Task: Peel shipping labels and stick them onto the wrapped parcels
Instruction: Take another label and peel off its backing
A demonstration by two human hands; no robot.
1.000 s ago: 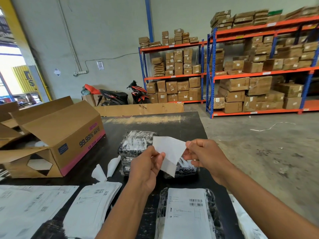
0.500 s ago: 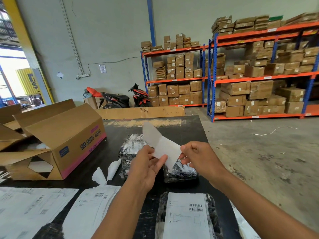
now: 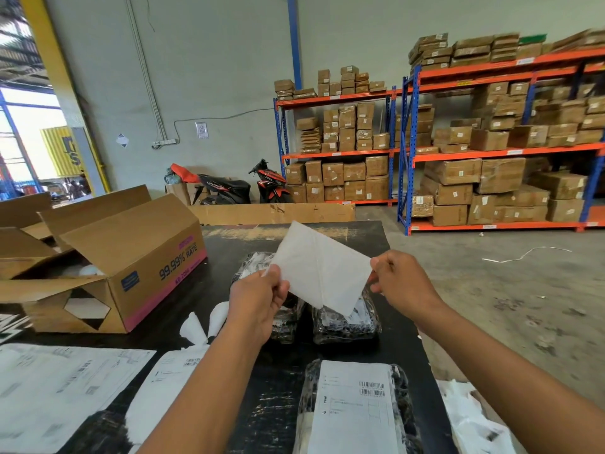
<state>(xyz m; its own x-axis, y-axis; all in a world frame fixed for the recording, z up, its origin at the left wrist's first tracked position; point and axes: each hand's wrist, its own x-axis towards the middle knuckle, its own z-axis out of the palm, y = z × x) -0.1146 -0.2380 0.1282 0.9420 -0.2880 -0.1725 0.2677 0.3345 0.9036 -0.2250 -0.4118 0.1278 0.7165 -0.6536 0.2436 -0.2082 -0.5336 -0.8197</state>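
A white shipping label (image 3: 322, 267) is stretched in the air between my hands, its blank side toward me. My left hand (image 3: 258, 303) pinches its left corner and my right hand (image 3: 401, 283) pinches its right edge. Below the label, two black-and-white wrapped parcels (image 3: 347, 322) lie side by side on the black table (image 3: 275, 371). A third wrapped parcel (image 3: 355, 411) lies nearest me with a printed label stuck on top.
An open cardboard box (image 3: 124, 260) stands at the left of the table. Sheets of printed labels (image 3: 65, 388) and peeled backing strips (image 3: 203, 326) lie at the near left. More paper (image 3: 474, 421) lies off the table's right edge. Shelves of cartons (image 3: 491, 158) stand behind.
The label has been pulled open from a folded, half-peeled shape to a wide flat sheet. My hands have moved apart, the right one further right.
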